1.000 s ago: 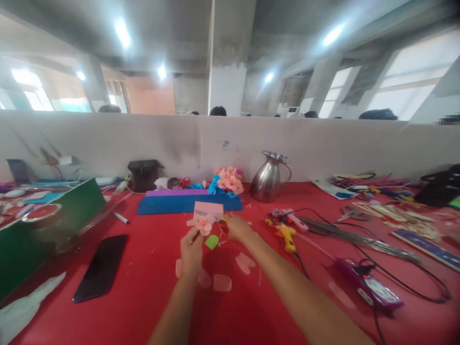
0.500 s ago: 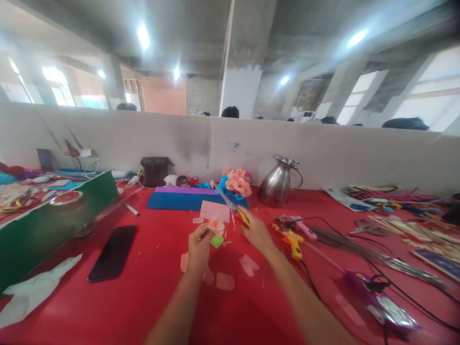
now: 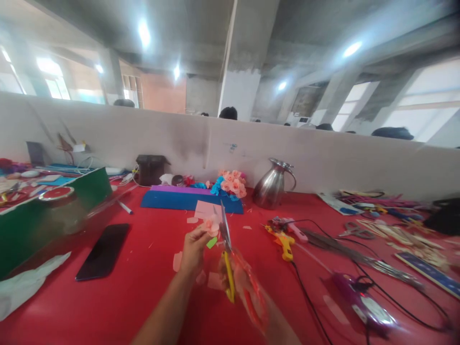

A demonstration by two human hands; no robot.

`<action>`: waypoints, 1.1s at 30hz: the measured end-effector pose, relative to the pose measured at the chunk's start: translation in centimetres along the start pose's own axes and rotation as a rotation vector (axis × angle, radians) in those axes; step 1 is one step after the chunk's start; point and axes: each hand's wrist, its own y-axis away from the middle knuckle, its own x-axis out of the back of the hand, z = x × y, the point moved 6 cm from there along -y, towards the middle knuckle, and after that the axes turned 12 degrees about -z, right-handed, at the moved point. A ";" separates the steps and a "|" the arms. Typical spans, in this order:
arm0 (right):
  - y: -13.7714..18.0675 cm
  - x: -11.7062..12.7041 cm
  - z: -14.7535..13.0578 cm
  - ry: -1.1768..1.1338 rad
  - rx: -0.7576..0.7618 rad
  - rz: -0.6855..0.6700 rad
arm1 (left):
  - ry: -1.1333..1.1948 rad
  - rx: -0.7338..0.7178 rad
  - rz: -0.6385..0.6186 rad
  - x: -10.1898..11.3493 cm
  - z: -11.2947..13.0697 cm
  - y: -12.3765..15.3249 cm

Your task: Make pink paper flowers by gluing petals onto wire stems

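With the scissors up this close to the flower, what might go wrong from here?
1. The blades of the scissors stand close beside the pink flower, so a slip might nick a petal.
2. The left grip holds the flower near those blades and could get cut.
3. The yellow glue gun lies to the right of the right grip; a wide swing that way might knock it.

Right grip (image 3: 241,280) blurred; both forearms (image 3: 168,297) cut off below
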 end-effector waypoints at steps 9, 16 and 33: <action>-0.3 -1.2 0.6 -0.005 0.061 -0.026 | -0.021 0.042 0.018 -0.2 -0.1 0.4; -0.3 -1.9 0.3 -0.050 0.122 -0.028 | -0.032 0.030 -0.010 -0.3 -0.1 0.4; -0.4 -2.2 -0.4 -0.067 0.107 0.054 | -0.030 0.011 0.005 -0.2 -0.1 0.3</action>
